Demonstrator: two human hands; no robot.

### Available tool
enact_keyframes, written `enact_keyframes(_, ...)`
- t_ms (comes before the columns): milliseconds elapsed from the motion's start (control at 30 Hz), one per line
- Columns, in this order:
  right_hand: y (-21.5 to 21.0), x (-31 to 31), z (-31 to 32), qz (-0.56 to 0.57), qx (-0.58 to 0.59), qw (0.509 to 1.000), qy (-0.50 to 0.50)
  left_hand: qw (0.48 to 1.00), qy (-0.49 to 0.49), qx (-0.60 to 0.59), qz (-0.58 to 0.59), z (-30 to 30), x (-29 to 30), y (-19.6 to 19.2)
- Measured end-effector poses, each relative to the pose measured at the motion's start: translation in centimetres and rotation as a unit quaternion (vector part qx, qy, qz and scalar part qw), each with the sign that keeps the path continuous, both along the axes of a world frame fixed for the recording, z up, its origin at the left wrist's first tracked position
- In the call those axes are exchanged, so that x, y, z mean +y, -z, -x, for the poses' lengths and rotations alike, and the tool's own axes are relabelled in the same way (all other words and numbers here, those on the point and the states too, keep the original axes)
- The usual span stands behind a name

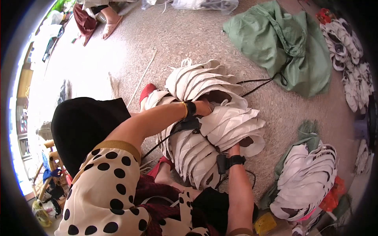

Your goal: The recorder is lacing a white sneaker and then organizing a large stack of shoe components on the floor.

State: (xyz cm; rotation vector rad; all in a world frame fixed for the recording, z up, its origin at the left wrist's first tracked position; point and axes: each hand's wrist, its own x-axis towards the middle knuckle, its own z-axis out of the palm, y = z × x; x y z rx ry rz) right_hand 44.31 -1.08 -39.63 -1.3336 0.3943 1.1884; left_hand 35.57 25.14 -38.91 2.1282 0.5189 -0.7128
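Nested white shoe uppers lie in several curved stacks on the floor before me. My left hand (203,107) reaches in where the far stack (201,80) meets the near right stack (232,124); its fingers are hidden among the uppers. At the lower edge of that right stack is my right hand (235,149), mostly covered by the white pieces. Another stack (191,155) lies to the left, below my left wrist. Both wrists wear black straps with small dark boxes. Whether either hand grips the uppers does not show.
A green woven sack (283,47) with black cord lies at the far right. Another stack of uppers (305,181) rests on green cloth at the lower right. More white uppers (342,43) line the right edge. At the far left is another person's sandalled foot (112,23).
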Motion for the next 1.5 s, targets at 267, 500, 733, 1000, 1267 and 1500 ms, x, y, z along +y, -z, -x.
enact_keyframes(267,-0.4,-1.2,1.0,-0.014,-0.017,1.0,0.016,0.885,0.44,-0.151,-0.037,0.4,2.1,-1.9)
enact_keyframes(500,-2.2,0.7,1.1,0.041,0.024,0.999,-0.009,0.99,-0.083,0.071,0.086,1.1,-0.6,-0.9)
enact_keyframes(733,-2.5,2.5,2.1,-0.016,-0.026,0.997,-0.07,0.874,0.373,-0.131,-0.282,1.3,-0.5,1.3)
enact_keyframes(1000,-2.0,3.9,2.4,-0.032,-0.05,0.997,-0.055,0.857,0.354,-0.155,-0.34,1.4,0.2,-4.7)
enact_keyframes(1267,-2.7,5.9,2.3,-0.033,-0.053,0.996,-0.06,0.903,-0.085,-0.371,-0.2,-1.7,-1.6,-12.0)
enact_keyframes(1500,-2.5,6.4,2.1,-0.035,-0.045,0.996,-0.067,0.925,-0.232,-0.199,-0.228,3.2,11.1,-14.0)
